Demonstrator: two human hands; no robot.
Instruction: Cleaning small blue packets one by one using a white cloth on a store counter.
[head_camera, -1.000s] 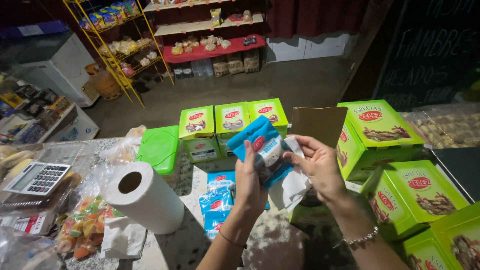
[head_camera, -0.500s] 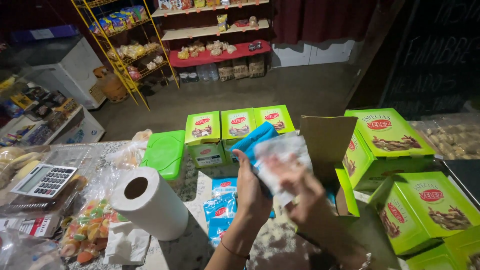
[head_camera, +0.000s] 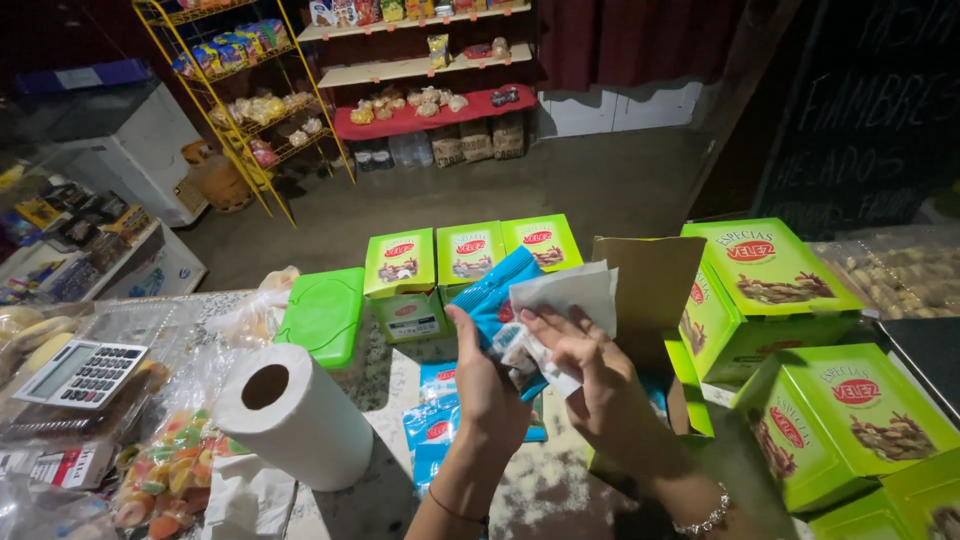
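My left hand (head_camera: 487, 372) is up over the counter (head_camera: 540, 490), fingers curled around a blue packet (head_camera: 492, 296), thumb on its near face, packet tilted with the top leaning right. My right hand (head_camera: 590, 375) sits just beside it, touching, fingers pinching a white paper wipe (head_camera: 575, 290) against the packet; the wipe covers the packet's right side and hangs crumpled below my fingertips. Bracelet (head_camera: 705, 520) on my right wrist, thin band on the left. Below my hands, more blue packets (head_camera: 430, 430) lie flat on the counter, some hidden by my arms. Behind the hands an open brown carton (head_camera: 645, 285) stands upright with a flap raised. 3 small green boxes (head_camera: 465, 260) stand in a row behind the held packet, the left one stacked on another box. Bigger green boxes (head_camera: 790, 300) pile at right, tilted, touching each other. A green wipes tub (head_camera: 322, 315) sits left of the small boxes, lid closed. Near left, a paper towel roll (head_camera: 295, 415) lies on its side, core facing me. A bag of coloured sweets (head_camera: 165, 480) lies just left of the roll, and a calculator (head_camera: 80, 372) rests further left on clutter. Far back, a yellow wire rack (head_camera: 250, 110) and wall shelves (head_camera: 420, 75) hold snacks; details too small to tell.
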